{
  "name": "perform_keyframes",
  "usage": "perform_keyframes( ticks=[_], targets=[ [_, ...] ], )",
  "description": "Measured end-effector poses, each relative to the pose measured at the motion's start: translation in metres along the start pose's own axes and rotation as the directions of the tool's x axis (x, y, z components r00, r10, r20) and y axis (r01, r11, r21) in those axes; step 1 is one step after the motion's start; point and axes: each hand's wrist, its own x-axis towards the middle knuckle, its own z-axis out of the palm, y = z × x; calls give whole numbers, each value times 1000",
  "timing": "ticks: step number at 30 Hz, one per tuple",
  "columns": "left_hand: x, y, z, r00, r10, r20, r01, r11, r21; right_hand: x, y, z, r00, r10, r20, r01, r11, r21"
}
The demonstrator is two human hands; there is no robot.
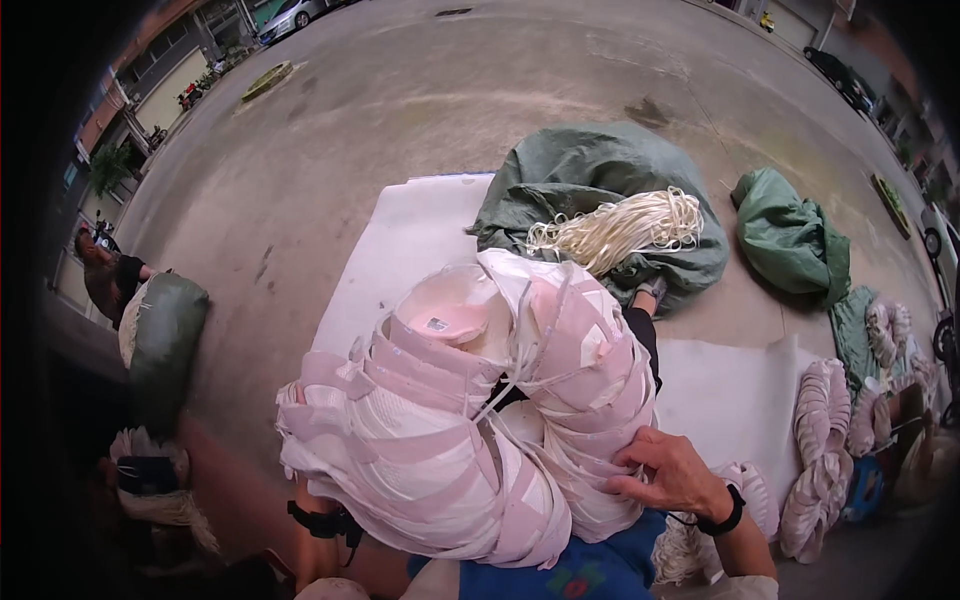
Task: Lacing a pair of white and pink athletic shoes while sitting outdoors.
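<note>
Fingers of my right hand (pixel 672 472) pinch the bundle of pink-white shoe uppers (pixel 470 400) on my lap, near the white sheet (pixel 420 235); left hand hidden beneath. I'd keep support underneath so stacks don't slide.

Green sacks (pixel 790 235), white cord bundle (pixel 620 228), white sheet (pixel 410 250) on concrete ground (pixel 400 100)

We see the big bundle (pixel 470 400) at the centre as soft matt foam and cloth, pink and white. The cords (pixel 615 228) above it look like smooth plastic. The green sack (pixel 560 170) is matt woven cloth, the ground (pixel 400 110) rough concrete.
</note>
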Motion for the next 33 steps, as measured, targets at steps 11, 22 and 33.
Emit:
perform_keyframes(
  ticks=[11,22,33],
  targets=[
    [-29,3,-95,961,-215,-172,224,974,35,42,-9,-32,983,-156,95,179,924,-338],
    [-7,90,53,991,76,108,-131,652,746,155,-20,0,929,-367,-38,299,809,-506],
    [56,-4,129,850,-174,497,-408,379,830,116,-12,-10,903,-429,-15,348,753,-559]
  ],
)
